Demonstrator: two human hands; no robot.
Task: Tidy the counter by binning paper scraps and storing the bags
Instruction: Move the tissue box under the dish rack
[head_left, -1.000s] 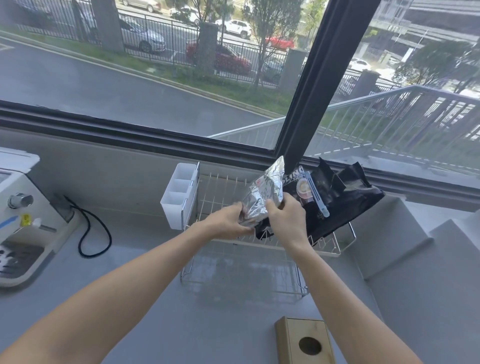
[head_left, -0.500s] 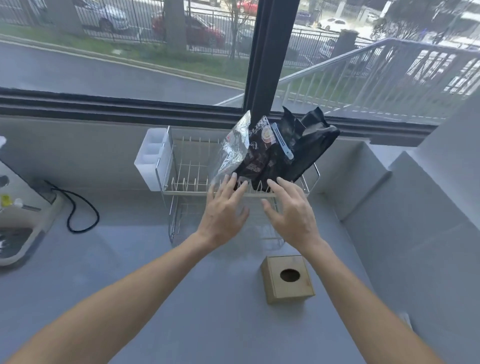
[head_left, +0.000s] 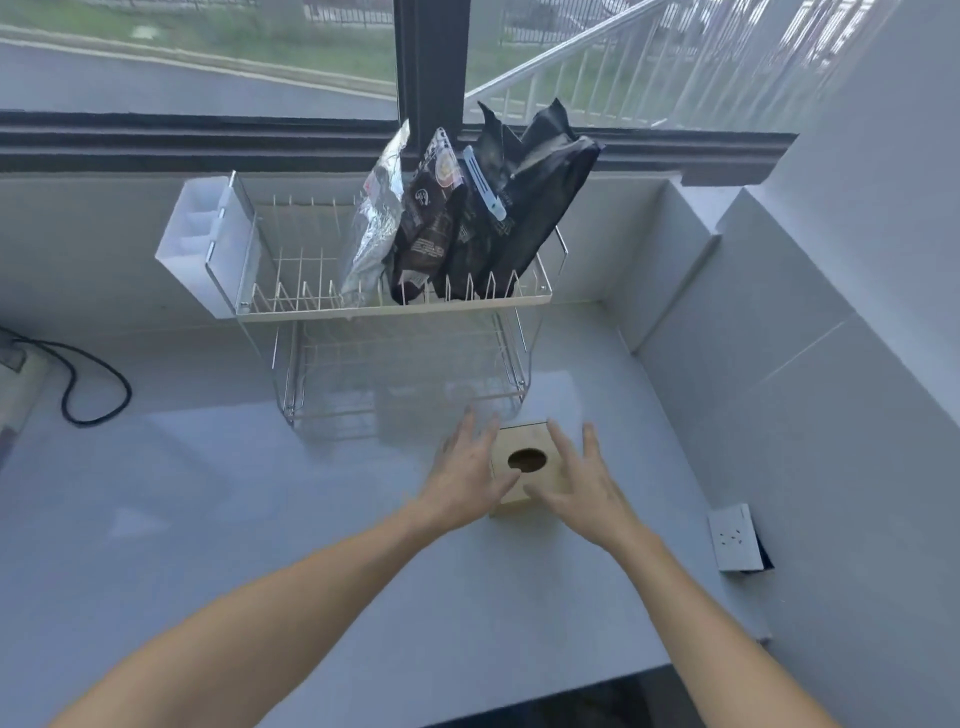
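A silver foil bag stands upright in the top tier of a wire rack, leaning against a dark brown bag and black bags with a pale clip. On the counter below sits a small wooden box with a round hole in its lid. My left hand and my right hand hover at either side of the box, fingers spread, holding nothing. Whether they touch the box is unclear.
A white compartment holder hangs on the rack's left end. A black cable loops at the far left. A white wall socket sits on the right wall. Grey counter ends in a front edge at the lower right.
Both hands let go of the silver bag, leaving it in the rack, then drew back and down to the wooden box. The view tilted downward.
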